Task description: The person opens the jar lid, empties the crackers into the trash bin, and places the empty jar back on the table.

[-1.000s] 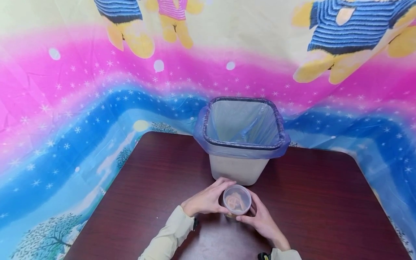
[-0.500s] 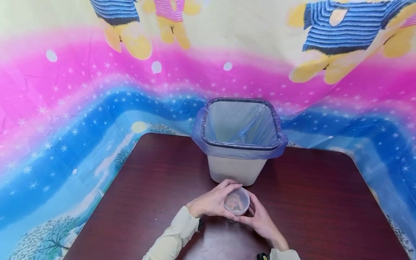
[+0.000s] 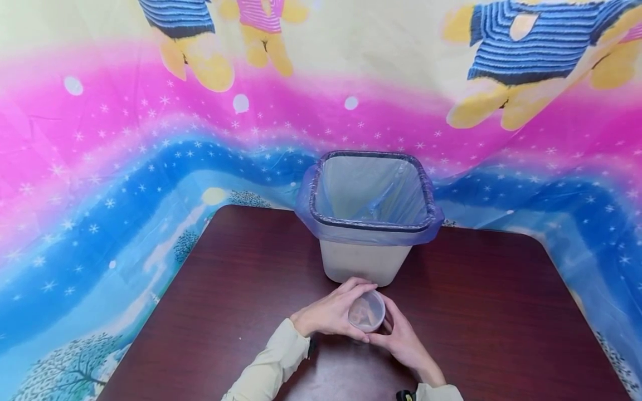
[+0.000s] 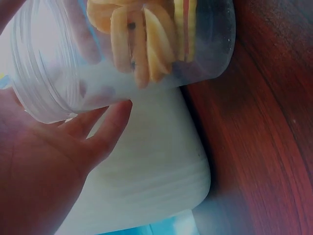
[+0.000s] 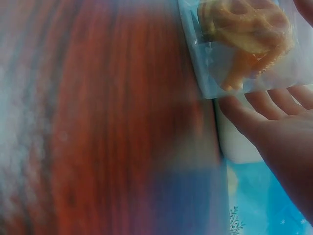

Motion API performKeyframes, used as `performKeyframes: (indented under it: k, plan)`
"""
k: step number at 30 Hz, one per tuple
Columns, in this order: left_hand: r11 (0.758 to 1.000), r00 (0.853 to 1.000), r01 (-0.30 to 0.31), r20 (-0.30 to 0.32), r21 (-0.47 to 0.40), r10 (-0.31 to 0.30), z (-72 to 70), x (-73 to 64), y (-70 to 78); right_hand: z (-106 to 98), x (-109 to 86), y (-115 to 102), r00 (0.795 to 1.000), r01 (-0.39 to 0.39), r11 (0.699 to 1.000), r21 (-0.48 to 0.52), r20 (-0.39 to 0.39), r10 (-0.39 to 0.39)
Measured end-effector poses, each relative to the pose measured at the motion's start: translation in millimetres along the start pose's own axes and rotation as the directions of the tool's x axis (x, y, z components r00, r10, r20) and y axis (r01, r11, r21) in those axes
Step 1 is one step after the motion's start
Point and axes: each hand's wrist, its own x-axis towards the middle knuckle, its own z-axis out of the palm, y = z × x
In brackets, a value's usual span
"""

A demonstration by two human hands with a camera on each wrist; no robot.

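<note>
A clear plastic jar (image 3: 367,313) stands between the two hands in the head view, its round translucent lid seen from above. Golden-brown biscuits (image 4: 142,41) of looped, pretzel-like shape show through its wall in the left wrist view. My left hand (image 3: 331,313) curls round the ridged lid (image 4: 44,68), thumb in front and fingers behind. Lower on the jar, my right hand (image 3: 405,341) grips the body (image 5: 215,71) from the right side. Parts of the fingers behind the jar are hidden in the head view.
Just beyond the jar stands a pale waste bin (image 3: 368,260), lined with a translucent blue bag (image 3: 307,206) folded over its dark rim. The dark red wooden table (image 3: 241,267) extends to both sides. A printed cloth (image 3: 301,122) hangs behind.
The left hand has turned slightly and shifted right round the lid. The jar's top has moved a little right. The right hand has stayed nearly still, and the head view has shifted slightly.
</note>
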Motion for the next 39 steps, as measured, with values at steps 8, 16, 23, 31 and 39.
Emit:
performKeyframes:
  k: [8, 16, 23, 31, 39]
  plan:
    - [1.000, 1.000, -0.016, -0.004, 0.010, 0.016, 0.2, -1.0, -0.9, 0, 0.3, 0, 1.000, -0.005, 1.000, 0.007, 0.003, 0.005]
    - [1.000, 1.000, -0.004, 0.011, 0.004, 0.004, -1.4, -2.7, -1.3, 0, 0.6, -2, 1.000, -0.009, 1.000, 0.012, 0.016, 0.009]
    - [1.000, 1.000, 0.000, 0.018, 0.005, -0.001, -1.6, -3.3, -1.6, 1, 0.3, -3, 1.000, -0.008, 1.000, 0.024, 0.027, 0.008]
    - [1.000, 1.000, 0.017, 0.027, 0.000, -0.017, -5.6, -6.1, 1.0, 2, 0.2, -5, 1.000, -0.013, 1.000, -0.004, 0.017, 0.013]
    - [0.998, 0.999, 0.050, 0.010, 0.025, -0.050, -8.9, -10.4, -0.9, 1, 3.4, -4, 1.000, -0.007, 1.000, 0.003, 0.017, 0.007]
